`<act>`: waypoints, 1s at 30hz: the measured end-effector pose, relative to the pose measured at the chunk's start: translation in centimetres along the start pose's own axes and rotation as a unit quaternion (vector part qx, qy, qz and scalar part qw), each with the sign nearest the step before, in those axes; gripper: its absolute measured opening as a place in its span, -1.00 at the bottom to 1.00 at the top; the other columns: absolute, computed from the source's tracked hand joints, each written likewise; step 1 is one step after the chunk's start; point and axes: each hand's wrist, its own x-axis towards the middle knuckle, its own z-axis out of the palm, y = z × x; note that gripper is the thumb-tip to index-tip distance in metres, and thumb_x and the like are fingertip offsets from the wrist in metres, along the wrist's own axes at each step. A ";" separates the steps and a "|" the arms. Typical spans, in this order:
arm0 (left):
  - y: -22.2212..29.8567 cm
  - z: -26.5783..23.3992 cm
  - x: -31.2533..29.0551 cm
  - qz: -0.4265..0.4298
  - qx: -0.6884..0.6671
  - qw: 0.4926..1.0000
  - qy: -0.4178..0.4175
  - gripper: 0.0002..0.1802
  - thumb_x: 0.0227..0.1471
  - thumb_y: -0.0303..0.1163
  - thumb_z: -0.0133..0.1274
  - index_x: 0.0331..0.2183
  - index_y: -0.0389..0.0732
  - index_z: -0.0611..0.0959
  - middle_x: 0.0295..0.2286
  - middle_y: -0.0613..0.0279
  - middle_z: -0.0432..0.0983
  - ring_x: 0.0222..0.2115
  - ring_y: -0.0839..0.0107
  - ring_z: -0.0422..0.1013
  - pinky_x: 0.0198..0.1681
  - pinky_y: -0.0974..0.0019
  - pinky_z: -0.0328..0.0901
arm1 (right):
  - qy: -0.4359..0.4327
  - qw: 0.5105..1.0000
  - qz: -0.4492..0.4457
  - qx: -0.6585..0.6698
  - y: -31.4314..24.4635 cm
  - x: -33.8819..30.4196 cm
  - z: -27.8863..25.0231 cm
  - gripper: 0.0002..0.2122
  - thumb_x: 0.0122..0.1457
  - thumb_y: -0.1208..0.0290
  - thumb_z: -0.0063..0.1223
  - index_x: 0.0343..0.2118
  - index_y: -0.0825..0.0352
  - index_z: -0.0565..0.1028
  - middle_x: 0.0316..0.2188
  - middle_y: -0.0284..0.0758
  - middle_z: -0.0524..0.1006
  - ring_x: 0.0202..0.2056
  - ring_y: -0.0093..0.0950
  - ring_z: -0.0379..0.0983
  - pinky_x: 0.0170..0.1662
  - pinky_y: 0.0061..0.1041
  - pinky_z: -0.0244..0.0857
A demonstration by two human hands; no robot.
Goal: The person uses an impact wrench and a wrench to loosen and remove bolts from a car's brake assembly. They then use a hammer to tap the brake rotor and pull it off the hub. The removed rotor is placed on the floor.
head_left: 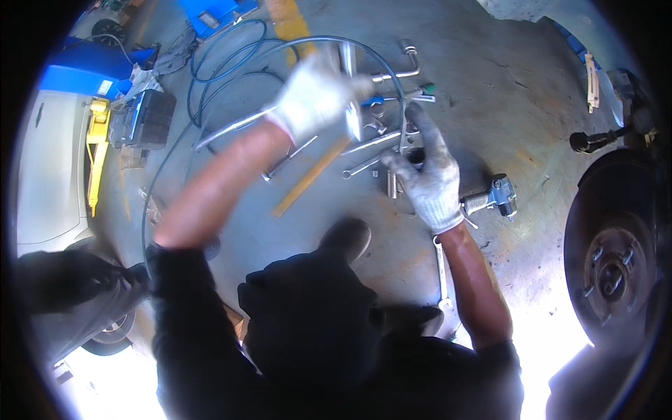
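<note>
Left glove [313, 98]: is hovering over a bright metal bar [354, 126]; motion is blurring its fingers, so I cannot tell whether they are gripping.
Right glove [432, 180]: is hanging low over the tools, thumb and forefinger standing wide apart; whether they are touching anything is staying unclear.
Dark hose [378, 56]: is looping across the floor and arching over the tools, running down into the right hand's gap.
Sockets [392, 183]: are lying just beside the right thumb — near the bright bar, among scattered wrenches.
Air impact gun [501, 196]: is resting on the floor, just right of the right wrist.
Spanner [442, 273]: is lying beneath the right forearm.
Handling: sorting by hand here is probably calling for lifting the hose clear first, then closing fingertips on one piece at a time — gloves are likely dulling the feel, and small sockets could be rolling away.
</note>
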 end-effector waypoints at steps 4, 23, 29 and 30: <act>-2.9 9.1 -7.6 0.090 -0.117 0.973 0.175 -0.58 0.04 -0.40 0.21 -0.03 -0.25 0.56 -0.30 0.01 0.63 -0.28 0.16 0.59 -0.16 0.12 0.47 | -0.121 0.990 -0.025 -0.069 -2.3 -1.2 3.5 -0.26 -0.04 0.25 0.46 0.22 0.32 0.37 -0.01 -0.15 0.57 -0.21 -0.21 0.66 -0.18 -0.31 0.58; -26.0 13.3 6.8 -0.065 0.250 0.966 -0.023 -0.50 0.14 0.07 0.12 -0.18 -0.19 0.75 -0.21 -0.13 0.66 -0.17 -0.06 0.59 -0.08 -0.08 0.44 | -0.047 0.995 -0.073 0.057 -9.3 4.3 -10.0 -0.86 0.12 0.59 0.20 -0.24 0.42 0.56 -0.36 -0.25 0.62 -0.35 -0.48 0.60 -0.32 -0.52 0.47; -29.2 12.4 11.4 -0.044 0.299 0.953 -0.025 -0.68 0.13 -0.23 0.06 -0.18 -0.16 0.76 -0.17 -0.11 0.66 -0.15 -0.08 0.59 -0.07 -0.11 0.45 | -0.060 0.945 -0.089 0.308 -13.2 5.5 -16.9 -0.86 0.31 0.50 0.04 -0.17 0.47 0.47 -0.44 -0.14 0.56 -0.66 -0.52 0.47 -0.61 -0.49 0.41; -28.8 12.3 11.0 -0.012 0.313 0.949 -0.027 -0.66 0.05 -0.24 0.10 -0.19 -0.19 0.75 -0.17 -0.14 0.66 -0.14 -0.08 0.59 -0.05 -0.07 0.45 | -0.065 0.946 -0.105 0.300 -13.3 5.7 -17.4 -0.81 0.34 0.44 0.05 -0.12 0.48 0.48 -0.43 -0.13 0.57 -0.68 -0.55 0.46 -0.62 -0.52 0.42</act>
